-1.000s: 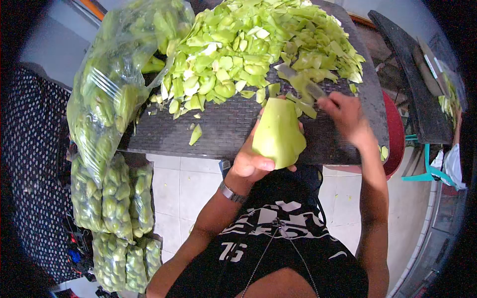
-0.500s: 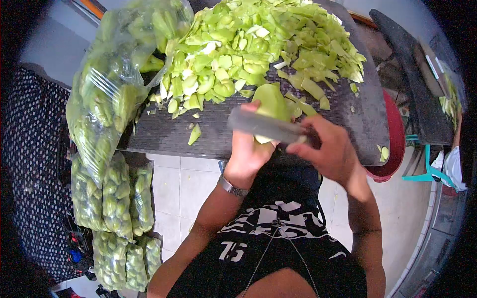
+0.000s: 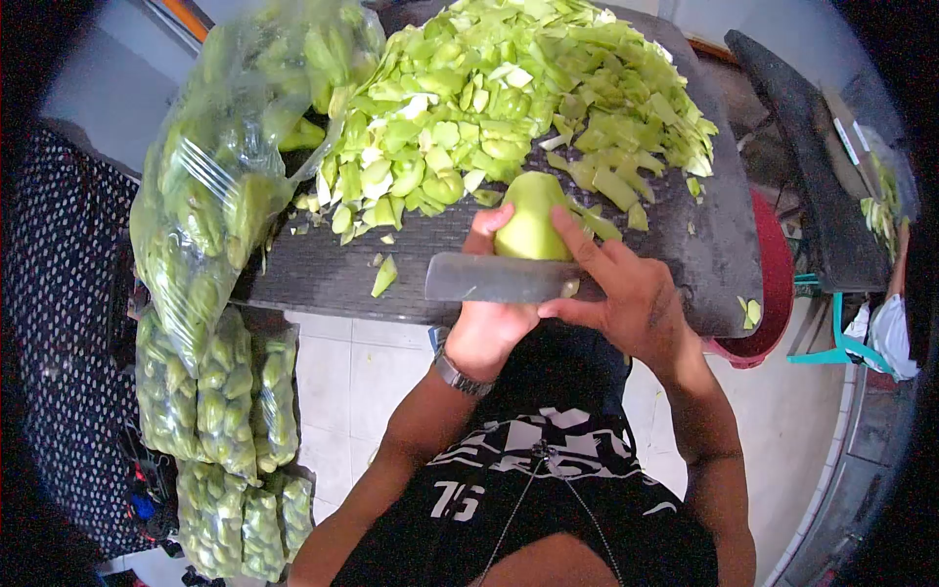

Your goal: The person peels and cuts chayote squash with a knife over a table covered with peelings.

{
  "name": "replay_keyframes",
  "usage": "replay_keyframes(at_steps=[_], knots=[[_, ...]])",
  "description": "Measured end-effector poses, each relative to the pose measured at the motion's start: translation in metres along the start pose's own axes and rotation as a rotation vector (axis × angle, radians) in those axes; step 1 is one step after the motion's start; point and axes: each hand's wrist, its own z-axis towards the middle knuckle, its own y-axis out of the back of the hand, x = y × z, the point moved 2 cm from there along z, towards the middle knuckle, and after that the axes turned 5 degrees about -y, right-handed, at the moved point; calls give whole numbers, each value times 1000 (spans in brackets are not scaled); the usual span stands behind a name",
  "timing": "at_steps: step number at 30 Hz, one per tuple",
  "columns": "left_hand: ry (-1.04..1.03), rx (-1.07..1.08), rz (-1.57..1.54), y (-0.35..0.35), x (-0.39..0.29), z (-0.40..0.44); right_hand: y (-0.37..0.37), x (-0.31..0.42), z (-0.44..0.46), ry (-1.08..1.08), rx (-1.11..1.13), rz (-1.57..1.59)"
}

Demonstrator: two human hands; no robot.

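Has dark, white-dotted cloth (image 3: 68, 342) at nine o'clock, then a crinkled, clear plastic bag (image 3: 208, 166) of furrowed green produce (image 3: 201, 220) at ten, above smaller, tightly packed bags (image 3: 225, 401) at eight. Faces a mound of thin, glossy, curved peelings (image 3: 469, 108) at twelve on the dark, woven-textured tabletop (image 3: 323, 279). Just off centre, toward one, cups a smooth, rounded, pale-green fruit (image 3: 531, 220) in the left hand (image 3: 497, 330); grips a broad, flat metal knife (image 3: 489, 279) in the right hand (image 3: 631, 298). Has a curved red tub (image 3: 778, 264) at three.
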Motion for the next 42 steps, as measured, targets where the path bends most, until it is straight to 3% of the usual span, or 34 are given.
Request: replay_keyframes(at_steps=[4,6,8,9,11,14,15,17,18,21,25,27,29,33,36,39,42], knots=[[47,-92,-43,-1,-1,-3,-3,-15,5,45,12,-84],[85,-23,-33,6,-3,-3,-14,-60,16,37,-162,91],[114,66,-21,4,-5,-9,3,-82,24,-192,-137,212],[113,61,-31,-6,-6,-15,21,-85,24,-411,-23,239],[78,27,-22,-7,-11,-9,17,-93,23,-443,-11,284],[40,25,-11,-1,-10,1,35,-50,23,-502,132,298],[25,35,-6,4,-9,7,32,-37,21,-488,221,270],[41,48,-55,20,-4,11,22,-14,11,-192,147,350],[37,-71,-25,4,-5,7,16,-12,10,-141,117,333],[-14,48,-13,1,-3,9,7,-9,9,-6,31,260],[30,33,-47,-2,-4,6,9,-15,17,95,-69,213],[79,54,-89,9,-3,6,10,-28,22,23,-41,207],[111,162,-104,14,-6,3,13,-54,27,-153,60,163],[98,194,-103,-4,-12,-9,31,-92,38,-518,52,192],[54,143,-69,4,-14,-1,29,-82,37,-503,55,323],[-50,-30,44,6,-13,5,29,-40,29,-250,83,264],[-6,-6,-40,13,-7,9,10,-23,24,86,-123,190]])
